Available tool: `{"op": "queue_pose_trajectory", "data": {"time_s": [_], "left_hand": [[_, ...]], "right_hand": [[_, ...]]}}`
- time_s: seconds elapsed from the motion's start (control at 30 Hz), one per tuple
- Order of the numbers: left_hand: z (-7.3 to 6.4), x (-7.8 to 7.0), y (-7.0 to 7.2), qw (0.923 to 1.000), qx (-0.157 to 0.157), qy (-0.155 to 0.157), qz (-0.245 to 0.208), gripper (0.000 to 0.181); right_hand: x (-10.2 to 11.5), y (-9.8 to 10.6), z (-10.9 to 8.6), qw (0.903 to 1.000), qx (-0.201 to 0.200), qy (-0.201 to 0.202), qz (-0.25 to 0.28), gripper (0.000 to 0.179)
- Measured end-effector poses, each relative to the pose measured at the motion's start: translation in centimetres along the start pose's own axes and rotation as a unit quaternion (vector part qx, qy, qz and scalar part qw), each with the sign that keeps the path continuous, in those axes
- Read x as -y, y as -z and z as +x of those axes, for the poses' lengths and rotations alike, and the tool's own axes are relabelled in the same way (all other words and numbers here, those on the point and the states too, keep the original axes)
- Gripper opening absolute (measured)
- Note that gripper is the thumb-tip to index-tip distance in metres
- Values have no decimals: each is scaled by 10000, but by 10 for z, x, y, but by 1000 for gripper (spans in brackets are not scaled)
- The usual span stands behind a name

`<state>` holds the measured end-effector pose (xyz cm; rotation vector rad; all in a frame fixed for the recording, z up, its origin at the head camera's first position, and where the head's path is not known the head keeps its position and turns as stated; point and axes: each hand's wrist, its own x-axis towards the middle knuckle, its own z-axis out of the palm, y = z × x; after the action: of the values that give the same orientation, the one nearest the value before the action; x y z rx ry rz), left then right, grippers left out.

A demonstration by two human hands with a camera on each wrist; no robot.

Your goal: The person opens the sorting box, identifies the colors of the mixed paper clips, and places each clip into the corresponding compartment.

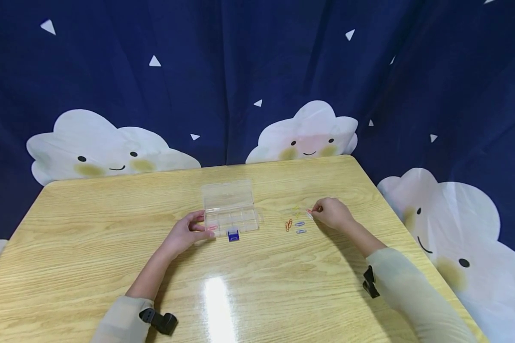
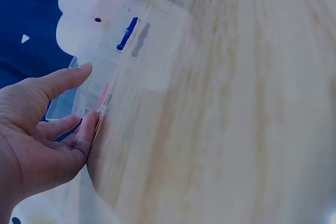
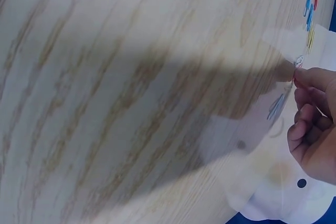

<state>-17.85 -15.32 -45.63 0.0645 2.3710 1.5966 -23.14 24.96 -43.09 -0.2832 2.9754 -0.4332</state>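
A clear plastic compartment box stands with its lid raised and a blue latch at its front. My left hand grips its left end, thumb at the front corner and fingers along the side. Inside the front left compartment lies a pink paper clip. To the right, my right hand pinches a reddish paper clip between thumb and forefinger, right beside a white paper clip. The fingertips partly hide the pinched clip.
Left of the right hand lie orange-red paper clips, blue paper clips and yellow paper clips on the wooden table. A dark blue curtain with cloud prints hangs behind the table and along its right side.
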Motion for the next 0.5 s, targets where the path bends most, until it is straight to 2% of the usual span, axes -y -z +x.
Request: {"op": "queue_pose_trajectory", "data": {"time_s": [0.2,0.5], "left_hand": [[0,0,0,10000,11,-19,-16,79],[0,-1,1,10000,-11,-22,-3,78]], "right_hand": [[2,2,-1,9997,-52,168,-174,15],[2,1,0,9995,-63,177,-265,14]]}}
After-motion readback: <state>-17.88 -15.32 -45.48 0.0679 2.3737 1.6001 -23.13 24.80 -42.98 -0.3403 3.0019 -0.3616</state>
